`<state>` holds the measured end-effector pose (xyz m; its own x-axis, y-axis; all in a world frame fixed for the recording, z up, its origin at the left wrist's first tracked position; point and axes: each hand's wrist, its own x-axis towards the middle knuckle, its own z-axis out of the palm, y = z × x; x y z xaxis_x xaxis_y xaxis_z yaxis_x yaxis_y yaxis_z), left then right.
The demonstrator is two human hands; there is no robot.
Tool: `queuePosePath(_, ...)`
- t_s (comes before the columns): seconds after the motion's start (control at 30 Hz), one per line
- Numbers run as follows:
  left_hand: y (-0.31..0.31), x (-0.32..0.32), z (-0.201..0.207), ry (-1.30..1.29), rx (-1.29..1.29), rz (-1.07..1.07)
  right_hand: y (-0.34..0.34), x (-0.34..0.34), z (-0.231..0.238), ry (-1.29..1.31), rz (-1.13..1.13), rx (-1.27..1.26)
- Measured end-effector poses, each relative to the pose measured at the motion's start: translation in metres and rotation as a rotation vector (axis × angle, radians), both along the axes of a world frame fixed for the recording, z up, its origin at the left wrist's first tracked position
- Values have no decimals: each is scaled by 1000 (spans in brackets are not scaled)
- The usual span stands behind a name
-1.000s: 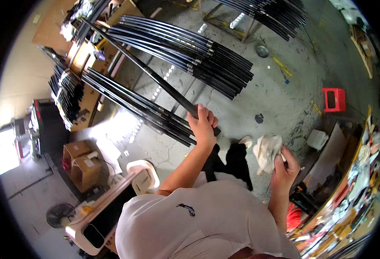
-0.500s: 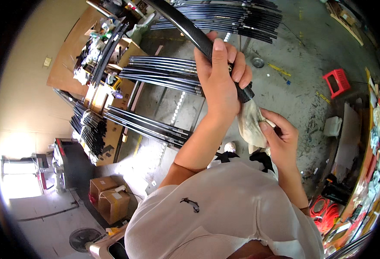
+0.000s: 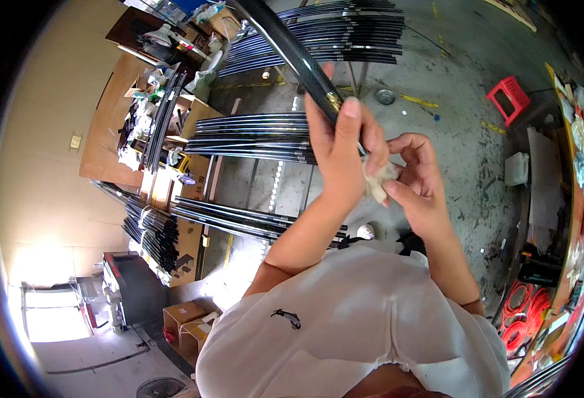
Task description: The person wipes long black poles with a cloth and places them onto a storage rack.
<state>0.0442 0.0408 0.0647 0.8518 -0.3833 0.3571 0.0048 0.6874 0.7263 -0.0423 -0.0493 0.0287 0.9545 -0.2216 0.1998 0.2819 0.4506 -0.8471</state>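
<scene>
A glossy black pole [image 3: 285, 50] with a gold-coloured mark near its lower end slants in from the top edge. My left hand [image 3: 342, 149] is closed around that lower end, thumb on top. Just below the left fingers, a crumpled off-white cloth [image 3: 377, 186] sits bunched at the pole's end. My right hand [image 3: 419, 189] pinches the cloth between thumb and curled fingers, close beside the left hand. The very tip of the pole is hidden by the left fingers and the cloth.
Several black poles [image 3: 252, 138] lie in rows on racks ahead and to the left. A red stool [image 3: 508, 99] stands on the floor at right. A cluttered bench [image 3: 574, 192] runs along the right side, with coiled red hose [image 3: 524, 312] near it. Cardboard boxes [image 3: 189, 325] sit lower left.
The cloth, which hung loose below the pole, is now bunched up small between my hands. My right hand has moved up, its fingers more curled. The gold mark now shows above my left hand.
</scene>
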Motion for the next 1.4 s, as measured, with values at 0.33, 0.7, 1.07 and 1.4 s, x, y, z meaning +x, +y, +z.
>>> queuePosePath(0.33, 25, 55, 3, 152, -45, 37, -22, -101, -95, 588, 283, -193)
queuePosePath(0.7, 21, 5, -68, 148, -49, -100, 10, -17, -12, 535, 251, -233)
queuePosePath(1.07, 80, 81, -21, 436, -370, -233, 13, -40, -45, 353, 498, -66)
queuePosePath(1.4, 148, 174, -36, 421, -441, 97, -65, -183, -58, 891, 505, -156)
